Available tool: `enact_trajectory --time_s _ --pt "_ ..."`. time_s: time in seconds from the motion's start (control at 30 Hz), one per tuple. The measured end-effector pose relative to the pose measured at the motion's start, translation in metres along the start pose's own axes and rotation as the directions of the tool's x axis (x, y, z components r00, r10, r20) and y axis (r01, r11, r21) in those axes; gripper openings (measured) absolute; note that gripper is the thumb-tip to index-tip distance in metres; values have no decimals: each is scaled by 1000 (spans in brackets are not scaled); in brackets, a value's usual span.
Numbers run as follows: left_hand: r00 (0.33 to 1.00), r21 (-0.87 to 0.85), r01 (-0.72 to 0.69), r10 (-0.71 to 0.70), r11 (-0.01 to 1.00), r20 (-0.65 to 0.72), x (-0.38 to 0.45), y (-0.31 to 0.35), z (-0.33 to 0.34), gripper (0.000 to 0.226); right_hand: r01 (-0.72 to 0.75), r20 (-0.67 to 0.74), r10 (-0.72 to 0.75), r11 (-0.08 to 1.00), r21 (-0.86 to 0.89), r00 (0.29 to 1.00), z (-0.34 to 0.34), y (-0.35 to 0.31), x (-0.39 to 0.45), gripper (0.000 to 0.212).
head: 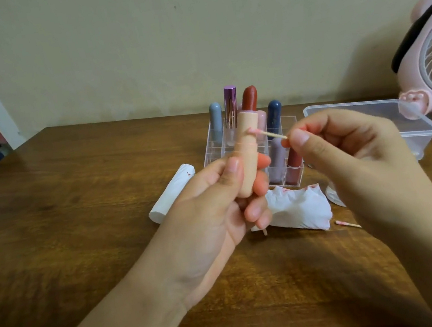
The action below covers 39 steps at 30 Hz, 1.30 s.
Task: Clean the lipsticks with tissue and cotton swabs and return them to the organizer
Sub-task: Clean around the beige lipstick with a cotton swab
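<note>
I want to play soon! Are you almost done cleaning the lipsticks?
Partly. Capped lipsticks already stand in the clear acrylic organizer, and a stained crumpled white tissue lies used. Right now the left hand holds the open peach lipstick tube while the right hand wipes it with a cotton swab. Capping and returning it remain.

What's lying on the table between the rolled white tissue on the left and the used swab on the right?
In the head view, a crumpled tissue with red smears lies between the rolled tissue and the used swab, partly behind the left hand.
</note>
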<state>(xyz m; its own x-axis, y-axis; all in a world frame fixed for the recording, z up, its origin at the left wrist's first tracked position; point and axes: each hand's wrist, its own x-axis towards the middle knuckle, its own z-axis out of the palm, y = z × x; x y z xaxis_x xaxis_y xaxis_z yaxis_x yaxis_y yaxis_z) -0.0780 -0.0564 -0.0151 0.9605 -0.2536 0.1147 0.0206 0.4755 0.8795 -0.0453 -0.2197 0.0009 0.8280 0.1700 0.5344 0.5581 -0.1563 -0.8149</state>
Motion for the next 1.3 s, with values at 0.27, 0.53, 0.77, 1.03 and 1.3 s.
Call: enact_trajectory --time_s 0.27,0.53,0.77,1.03,1.3 --pt "994 -198 38 -17 979 107 2 1 -3 30 -18 14 17 999 27 1000 0 2 0 13" --pt "978 -282 80 -21 956 206 2 3 -6 31 -44 48 39 994 103 998 -1 4 0 19" --pt "1000 -51 -3 4 999 28 4 0 -7 27 22 35 -21 999 -27 999 2 -2 -2 7" --pt "1000 2 -30 30 1000 8 3 2 -8 26 17 12 -16 997 -76 1000 -1 -2 -2 11" --pt "980 -222 114 -73 968 184 1 5 -9 32 -7 45 6 1000 16 999 -4 2 -1 11"
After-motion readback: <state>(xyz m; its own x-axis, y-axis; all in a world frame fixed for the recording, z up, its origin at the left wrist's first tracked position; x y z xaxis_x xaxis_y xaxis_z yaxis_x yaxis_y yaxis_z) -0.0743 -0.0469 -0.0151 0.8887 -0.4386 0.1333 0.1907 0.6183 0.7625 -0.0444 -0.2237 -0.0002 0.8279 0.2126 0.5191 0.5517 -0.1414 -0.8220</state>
